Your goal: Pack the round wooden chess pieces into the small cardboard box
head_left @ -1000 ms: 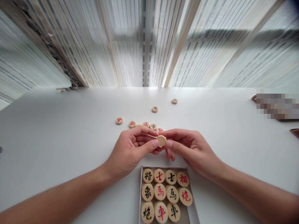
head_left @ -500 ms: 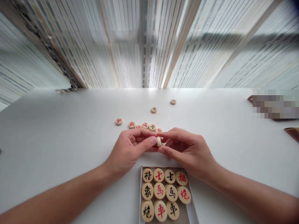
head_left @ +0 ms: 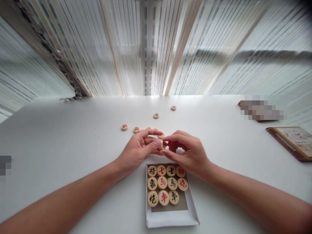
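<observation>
Between my two hands a wooden Chinese chess piece is pinched, its face with a dark character partly turned to me. My left hand grips it from the left with the thumb on top. From the right, my right hand holds its edge between thumb and fingertips. Just below the hands lies an open white box with rows of chess pieces in red and black characters, such as a red piece in the lowest row. Behind my left fingers several loose pieces are partly hidden.
A red-marked piece lies to the left on the white table. Two black-marked pieces, one nearer and one farther, sit toward the back. A brown-edged printed box is at the right. Striped curtains hang behind.
The held piece has been turned so its dark character now shows. The view has shifted, bringing the whole front of the box and more of the printed box at the right into sight.
</observation>
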The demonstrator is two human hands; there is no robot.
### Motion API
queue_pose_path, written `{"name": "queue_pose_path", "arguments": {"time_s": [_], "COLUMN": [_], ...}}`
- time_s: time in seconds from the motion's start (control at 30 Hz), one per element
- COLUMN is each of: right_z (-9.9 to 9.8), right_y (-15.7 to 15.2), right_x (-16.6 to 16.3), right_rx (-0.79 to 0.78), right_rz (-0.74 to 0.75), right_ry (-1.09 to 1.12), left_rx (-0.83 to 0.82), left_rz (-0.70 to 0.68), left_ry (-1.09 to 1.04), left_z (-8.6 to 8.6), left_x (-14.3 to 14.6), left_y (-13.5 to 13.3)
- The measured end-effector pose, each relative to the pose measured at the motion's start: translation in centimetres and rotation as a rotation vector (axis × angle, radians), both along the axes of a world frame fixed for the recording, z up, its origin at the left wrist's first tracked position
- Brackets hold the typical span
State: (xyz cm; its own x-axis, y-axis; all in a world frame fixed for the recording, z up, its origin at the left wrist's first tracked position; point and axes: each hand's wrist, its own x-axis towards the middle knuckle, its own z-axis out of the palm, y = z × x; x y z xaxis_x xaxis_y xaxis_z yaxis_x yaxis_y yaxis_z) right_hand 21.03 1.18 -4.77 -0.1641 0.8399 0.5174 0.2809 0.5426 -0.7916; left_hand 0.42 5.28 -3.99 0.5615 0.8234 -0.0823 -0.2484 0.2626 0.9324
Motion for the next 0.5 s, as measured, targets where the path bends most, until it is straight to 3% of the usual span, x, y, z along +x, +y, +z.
{"name": "queue_pose_path", "arguments": {"time_s": [0.3,0.5], "right_z": [0.0,1.5], "right_y": [-0.2,-0.6], "right_x": [-0.2,0.1], "right_rx": [0.056,0.051], "right_rz": [0.01,-0.02], "right_ry": [-0.017,-0.1], "left_rx": [0.045,0.005], "left_rz": [-0.057,-0.045], "left_ry": [-0.009,-0.079], "left_z": [0.0,0.1], "left_x": [-0.1,-0.2], "left_y": [0.1,0.4]}}
